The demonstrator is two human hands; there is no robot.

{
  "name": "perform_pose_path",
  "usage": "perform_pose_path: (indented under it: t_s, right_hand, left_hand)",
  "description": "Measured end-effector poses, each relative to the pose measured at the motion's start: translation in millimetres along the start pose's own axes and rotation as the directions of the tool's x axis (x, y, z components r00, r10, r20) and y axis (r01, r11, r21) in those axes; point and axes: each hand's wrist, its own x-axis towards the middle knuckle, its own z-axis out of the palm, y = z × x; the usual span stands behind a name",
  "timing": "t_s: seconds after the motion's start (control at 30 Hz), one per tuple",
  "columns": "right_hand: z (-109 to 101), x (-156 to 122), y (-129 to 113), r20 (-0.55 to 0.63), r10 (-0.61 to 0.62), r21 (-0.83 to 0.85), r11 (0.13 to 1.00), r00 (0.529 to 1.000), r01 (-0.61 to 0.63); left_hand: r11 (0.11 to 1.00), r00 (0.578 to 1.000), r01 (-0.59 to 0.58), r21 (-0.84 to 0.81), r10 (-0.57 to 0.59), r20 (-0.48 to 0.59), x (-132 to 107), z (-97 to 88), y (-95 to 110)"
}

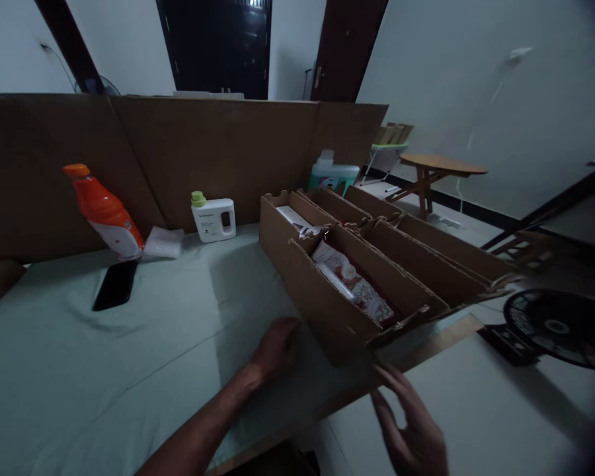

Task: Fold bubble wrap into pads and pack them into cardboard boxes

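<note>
My left hand (277, 347) is curled closed over the cloth-covered table, just left of a cardboard box with dividers (322, 317). Its fingers face away, so whatever may be inside them is hidden. Off the box's near corner, at the table edge, my right hand (411, 423) is open, thumb and fingers apart, with nothing between them. It looks slightly blurred. In the box's near compartment lies a patterned red-and-white packet (354, 277). A white item (297, 218) sits in the compartment behind it.
A tilted orange bottle (106, 211), a bubble-wrap piece (163, 243), a black phone (116, 285) and a white jug (214, 219) stand or lie on the left. Behind the box is a teal jug (332, 173). Cardboard panels (218, 145) border the back. A black fan (558, 327) is at right.
</note>
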Motion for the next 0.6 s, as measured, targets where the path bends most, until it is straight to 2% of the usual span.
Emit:
perform_pose_path:
  t_s: [0.07, 0.13, 0.2, 0.23, 0.3, 0.33, 0.4, 0.5, 0.6]
  right_hand:
    - [-28.5, 32.2, -9.0, -0.032, -0.031, -0.063, 0.998, 0.999, 0.029]
    - [-51.3, 78.5, -25.2, -0.070, -0.085, -0.153, 0.986, 0.994, 0.074]
    - [-60.1, 134.1, -44.9, -0.038, -0.212, -0.174, 0.964, 0.976, 0.203]
    - [-57.9, 163.3, -54.4, 0.022, -0.286, -0.181, 0.941, 0.958, 0.285]
    - [-40.5, 221.0, -70.2, 0.228, -0.355, -0.191, 0.897, 0.907, 0.399]
    - [-26.4, 247.9, -75.9, 0.343, -0.303, -0.225, 0.892, 0.889, 0.391]
    - [8.1, 295.4, -82.4, 0.618, -0.056, -0.352, 0.872, 0.784, 0.340]
    - [58.6, 347.6, -81.6, 0.737, 0.070, -0.392, 0.854, 0.672, 0.341]
    - [88.1, 378.7, -73.9, 0.796, 0.103, -0.375, 0.858, 0.597, 0.351]
  left_hand:
    - [0.999, 1.000, 0.018, -0.044, -0.019, -0.002, -10.4, -10.3, -2.5]
    - [0.992, 0.999, 0.047, -0.117, -0.047, 0.000, -18.4, -19.9, -4.3]
    - [0.971, 0.996, 0.090, -0.222, -0.090, 0.009, -21.9, -27.9, -5.7]
    - [0.954, 0.994, 0.111, -0.278, -0.112, 0.012, -21.8, -31.0, -6.5]
    - [0.917, 0.989, 0.141, -0.373, -0.148, 0.010, -18.9, -34.9, -8.7]
    - [0.902, 0.987, 0.149, -0.406, -0.161, 0.005, -16.8, -35.8, -10.1]
    - [0.877, 0.984, 0.161, -0.452, -0.181, -0.001, -12.6, -35.9, -12.8]
    - [0.862, 0.982, 0.162, -0.481, -0.188, -0.005, -9.6, -33.9, -14.8]
    - [0.865, 0.984, 0.144, -0.480, -0.175, -0.020, -10.1, -31.2, -13.3]
